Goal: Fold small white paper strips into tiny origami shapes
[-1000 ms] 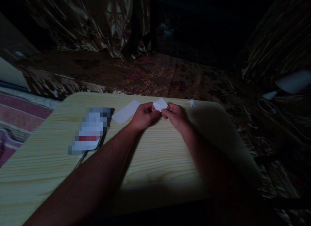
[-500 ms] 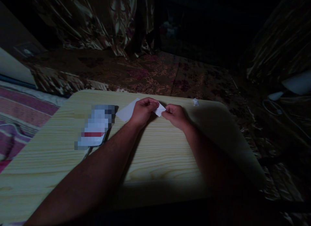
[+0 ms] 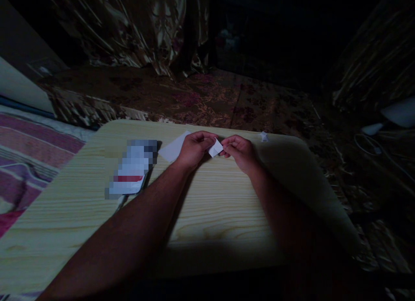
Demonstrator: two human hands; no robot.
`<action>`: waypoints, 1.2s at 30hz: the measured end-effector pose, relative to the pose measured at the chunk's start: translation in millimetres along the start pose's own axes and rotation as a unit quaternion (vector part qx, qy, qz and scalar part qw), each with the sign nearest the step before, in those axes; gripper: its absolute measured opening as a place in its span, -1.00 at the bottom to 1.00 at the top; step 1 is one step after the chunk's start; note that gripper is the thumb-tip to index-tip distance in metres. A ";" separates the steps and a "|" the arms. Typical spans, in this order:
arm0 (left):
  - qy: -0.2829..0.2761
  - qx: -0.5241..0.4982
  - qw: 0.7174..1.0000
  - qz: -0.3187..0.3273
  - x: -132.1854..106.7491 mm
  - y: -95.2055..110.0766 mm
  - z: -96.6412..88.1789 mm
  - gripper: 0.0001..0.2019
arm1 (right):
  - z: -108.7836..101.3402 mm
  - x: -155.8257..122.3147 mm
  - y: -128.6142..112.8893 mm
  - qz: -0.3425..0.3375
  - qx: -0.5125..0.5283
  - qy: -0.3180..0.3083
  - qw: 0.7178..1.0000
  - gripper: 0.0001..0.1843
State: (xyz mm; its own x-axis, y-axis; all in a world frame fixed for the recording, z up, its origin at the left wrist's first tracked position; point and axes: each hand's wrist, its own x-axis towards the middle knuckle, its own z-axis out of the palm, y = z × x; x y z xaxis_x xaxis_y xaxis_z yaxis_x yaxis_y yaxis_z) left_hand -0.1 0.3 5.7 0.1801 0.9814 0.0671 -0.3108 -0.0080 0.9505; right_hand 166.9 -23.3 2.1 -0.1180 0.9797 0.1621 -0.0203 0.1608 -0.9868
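The grip of each hand is pinched shut on one small folded paper [image 3: 215, 148]: the left hand [image 3: 193, 150] takes its 9 o'clock edge and the right hand [image 3: 239, 152] its 3 o'clock edge, just above the far middle of the bench [image 3: 207, 206]. The paper is tilted with a corner toward 12 o'clock; its long axis is too dim to tell. At 9 o'clock from the left hand lies a white slip [image 3: 171, 149], then a blurred packet [image 3: 132, 173] with a red band, its writing unreadable.
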 end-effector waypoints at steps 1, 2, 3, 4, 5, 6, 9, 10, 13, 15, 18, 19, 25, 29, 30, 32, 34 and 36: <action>-0.004 -0.001 1.000 -0.001 0.2 -0.5 -0.1 -0.73 | 0.9 0.0 0.3 -0.003 -0.003 0.004 1.000 -0.73; -0.006 -0.001 1.000 -0.001 0.3 -0.9 -0.3 -0.74 | 1.7 0.1 0.7 -0.007 -0.004 0.009 1.000 -0.73; -0.008 0.002 1.000 -0.001 0.4 -1.4 -0.5 -0.74 | 2.3 0.2 1.4 -0.011 -0.004 0.015 1.000 -0.71; -0.008 0.007 1.000 -0.001 0.5 -1.7 -0.7 -0.74 | 2.8 0.4 2.2 -0.016 -0.004 0.018 1.000 -0.71; -0.008 0.015 1.000 -0.002 0.5 -1.8 -0.9 -0.75 | 3.1 0.6 3.2 -0.019 -0.006 0.018 1.000 -0.71; -0.008 0.022 1.000 -0.002 0.4 -1.8 -1.0 -0.75 | 3.2 0.8 4.2 -0.022 -0.011 0.016 1.000 -0.73; -0.012 0.037 0.999 -0.006 0.0 -0.6 -1.0 -0.76 | 2.8 1.5 6.1 -0.039 -0.020 0.001 0.999 -0.82; -0.013 0.038 0.999 -0.007 -0.3 0.0 -0.8 -0.77 | 2.7 1.6 6.0 -0.050 -0.019 -0.005 0.999 -0.85; -0.010 0.040 0.999 -0.008 -1.0 1.6 0.1 -0.77 | 2.5 1.5 3.5 -0.077 -0.010 -0.024 0.997 -0.89; -0.011 0.040 0.999 -0.010 -1.6 2.4 0.7 -0.77 | 2.5 0.7 1.0 -0.066 -0.008 -0.032 0.997 -0.86; -0.017 0.039 0.999 -0.014 -2.6 3.6 1.1 -0.76 | 2.2 -0.5 -1.1 -0.028 -0.003 -0.038 0.999 -0.80; -0.019 0.042 0.999 -0.016 -2.9 3.9 1.2 -0.75 | 2.0 -0.7 -1.0 -0.018 -0.002 -0.037 0.999 -0.78; -0.026 0.059 0.998 -0.022 -5.0 4.6 1.7 -0.72 | 0.8 1.6 3.3 0.007 0.005 -0.017 1.000 -0.67; -0.045 0.055 0.997 -0.022 -6.1 5.3 2.3 -0.71 | 1.1 2.9 5.1 0.002 0.006 -0.007 1.000 -0.67; -0.049 0.053 0.997 -0.023 -6.3 5.7 2.4 -0.71 | 1.4 2.9 5.1 0.002 0.007 -0.005 1.000 -0.67; -0.055 0.054 0.997 -0.026 -6.5 6.5 2.6 -0.70 | 2.0 2.7 4.5 0.002 0.009 0.000 1.000 -0.67; -0.061 0.059 0.996 -0.029 -6.5 7.2 2.7 -0.68 | 2.6 2.4 3.5 0.002 0.009 0.008 1.000 -0.67; -0.069 0.065 0.995 -0.026 -6.5 7.6 2.8 -0.68 | 3.3 2.0 2.3 0.001 0.004 0.017 1.000 -0.67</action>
State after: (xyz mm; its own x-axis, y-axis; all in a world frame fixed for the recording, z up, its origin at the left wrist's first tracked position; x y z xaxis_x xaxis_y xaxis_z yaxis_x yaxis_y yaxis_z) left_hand -1.0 -6.6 13.3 0.3221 0.9455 0.0487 -0.1756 0.0091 0.9844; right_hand 163.3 -21.4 0.1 -0.0835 0.9837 0.1590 -0.0284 0.1571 -0.9872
